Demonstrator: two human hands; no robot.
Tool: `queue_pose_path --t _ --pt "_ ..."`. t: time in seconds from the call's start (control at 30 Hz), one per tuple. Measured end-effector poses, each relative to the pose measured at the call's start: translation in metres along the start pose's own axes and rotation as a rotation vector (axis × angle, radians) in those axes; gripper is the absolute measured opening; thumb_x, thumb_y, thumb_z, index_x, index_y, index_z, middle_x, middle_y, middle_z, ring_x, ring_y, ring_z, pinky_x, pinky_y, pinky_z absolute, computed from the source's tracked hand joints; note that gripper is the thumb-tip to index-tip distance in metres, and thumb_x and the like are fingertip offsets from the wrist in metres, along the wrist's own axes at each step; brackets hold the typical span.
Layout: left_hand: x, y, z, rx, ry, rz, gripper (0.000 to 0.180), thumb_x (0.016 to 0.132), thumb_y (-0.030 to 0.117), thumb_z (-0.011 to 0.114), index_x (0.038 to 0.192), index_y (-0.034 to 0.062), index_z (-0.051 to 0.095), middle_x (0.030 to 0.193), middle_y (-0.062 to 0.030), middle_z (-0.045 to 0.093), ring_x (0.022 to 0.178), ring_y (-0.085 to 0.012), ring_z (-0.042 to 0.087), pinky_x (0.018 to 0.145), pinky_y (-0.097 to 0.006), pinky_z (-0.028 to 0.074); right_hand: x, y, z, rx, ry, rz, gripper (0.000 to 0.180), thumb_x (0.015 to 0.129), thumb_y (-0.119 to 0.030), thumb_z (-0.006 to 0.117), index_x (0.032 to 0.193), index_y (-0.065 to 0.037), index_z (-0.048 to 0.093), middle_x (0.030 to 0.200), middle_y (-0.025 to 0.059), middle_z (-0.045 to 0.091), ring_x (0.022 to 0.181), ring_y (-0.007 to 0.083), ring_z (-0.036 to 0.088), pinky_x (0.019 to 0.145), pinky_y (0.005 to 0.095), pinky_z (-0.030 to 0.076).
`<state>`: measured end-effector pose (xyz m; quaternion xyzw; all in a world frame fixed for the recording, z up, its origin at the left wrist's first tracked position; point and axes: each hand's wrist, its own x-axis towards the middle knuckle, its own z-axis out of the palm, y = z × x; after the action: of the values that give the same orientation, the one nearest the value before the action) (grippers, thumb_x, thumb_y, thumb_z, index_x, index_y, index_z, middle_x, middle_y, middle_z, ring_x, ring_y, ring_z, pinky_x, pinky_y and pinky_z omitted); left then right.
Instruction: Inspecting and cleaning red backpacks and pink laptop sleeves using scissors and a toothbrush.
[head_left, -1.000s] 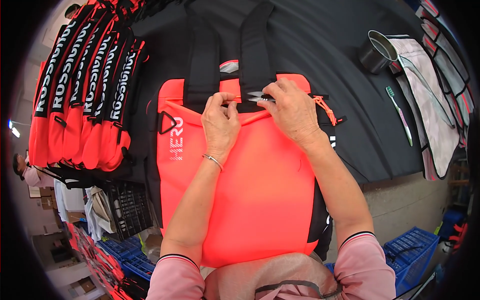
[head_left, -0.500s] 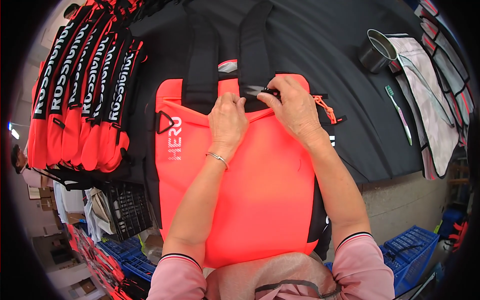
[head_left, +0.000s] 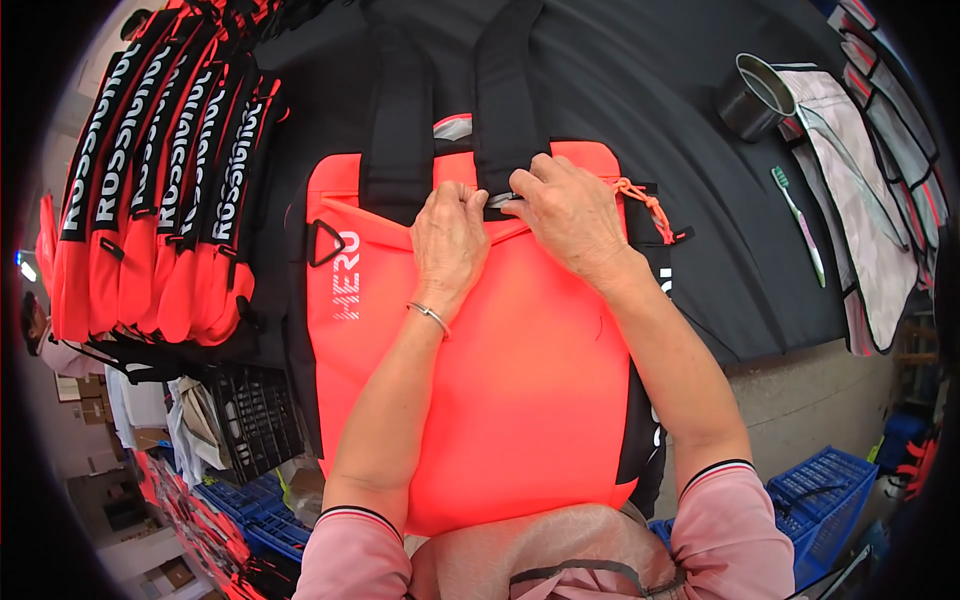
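Observation:
A bright coral and black backpack (head_left: pixel 530 390) lies on the table in front of me, its two black shoulder straps (head_left: pixel 400 110) stretched away toward the far side. At the upper panel's edge, near the base of the straps, my left hand (head_left: pixel 450 240) is closed in a pinch; what it holds is hidden by the fingers. Close beside it, my right hand (head_left: pixel 570 215) is closed around small thread snips (head_left: pixel 500 201), whose metal blades point toward the left fingertips. The snips' handle is mostly covered by my hand. An orange cord loop (head_left: pixel 650 208) sticks out at the backpack's right side.
Several coral and black bags (head_left: pixel 160 200) are stacked at the left. A dark metal cup (head_left: pixel 750 110), a toothbrush (head_left: pixel 800 230) and pale grey fabric pieces (head_left: pixel 865 200) lie on the right of the black-covered table (head_left: pixel 640 80). Blue crates (head_left: pixel 825 500) stand below at the right.
The snips have turned and come closer to the left fingertips, their black handle now hidden in my right hand. The backpack has shifted very slightly.

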<state>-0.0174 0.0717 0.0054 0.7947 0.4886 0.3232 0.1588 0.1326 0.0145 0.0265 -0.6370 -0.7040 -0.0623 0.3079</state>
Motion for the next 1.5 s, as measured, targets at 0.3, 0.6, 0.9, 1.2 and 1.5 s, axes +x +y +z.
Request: queue_pose_path --t 0.3,0.6,0.9,1.2,1.5 --pt "-0.016 0.015 -0.021 -0.184 -0.112 0.143 0.015 0.087 0.010 0.067 0.083 -0.0002 0.056 0.078 -0.0132 0.063 0.071 -0.0319 0.062 0.063 -0.040 0.048 0.001 0.004 -0.006 0.161 -0.091 0.181 0.023 0.080 -0.023 0.073 0.085 -0.006 0.059 0.080 0.0054 0.055 0.083 0.0229 0.061 0.064 0.0372 0.050" --pt "-0.002 -0.009 -0.087 0.332 0.063 0.554 0.011 0.088 0.016 0.065 0.093 0.0063 0.064 0.085 -0.0079 0.063 0.088 -0.0262 0.060 0.080 -0.038 0.050 -0.005 0.009 -0.009 0.162 -0.075 0.122 0.027 0.080 -0.022 0.075 0.088 -0.005 0.056 0.083 0.0055 0.056 0.077 0.0252 0.060 0.066 0.0379 0.049" --pt "-0.001 -0.049 -0.106 0.413 -0.041 0.466 0.011 0.086 0.020 0.066 0.088 0.0091 0.070 0.078 -0.0040 0.066 0.068 -0.0240 0.063 0.083 -0.039 0.052 0.000 0.009 -0.010 0.299 -0.112 0.236 0.040 0.070 -0.026 0.083 0.094 -0.007 0.056 0.087 0.0048 0.064 0.077 0.0228 0.064 0.067 0.0351 0.051" --pt "0.014 -0.049 -0.087 0.499 -0.059 0.461 0.018 0.084 0.024 0.070 0.102 0.0197 0.074 0.075 0.0007 0.064 0.067 -0.0214 0.064 0.061 -0.031 0.051 -0.001 0.010 -0.007 0.265 -0.087 0.198 0.035 0.071 -0.022 0.083 0.092 -0.008 0.058 0.085 0.0036 0.065 0.077 0.0215 0.065 0.066 0.0339 0.051" --pt "0.010 -0.061 -0.077 0.284 0.018 0.424 0.003 0.084 0.013 0.069 0.085 0.0125 0.067 0.074 -0.0001 0.063 0.062 -0.0212 0.062 0.055 -0.032 0.047 0.025 -0.015 -0.012 0.452 -0.280 0.314 0.034 0.082 -0.032 0.074 0.095 -0.005 0.059 0.087 0.0081 0.065 0.085 0.0246 0.064 0.072 0.0359 0.050"
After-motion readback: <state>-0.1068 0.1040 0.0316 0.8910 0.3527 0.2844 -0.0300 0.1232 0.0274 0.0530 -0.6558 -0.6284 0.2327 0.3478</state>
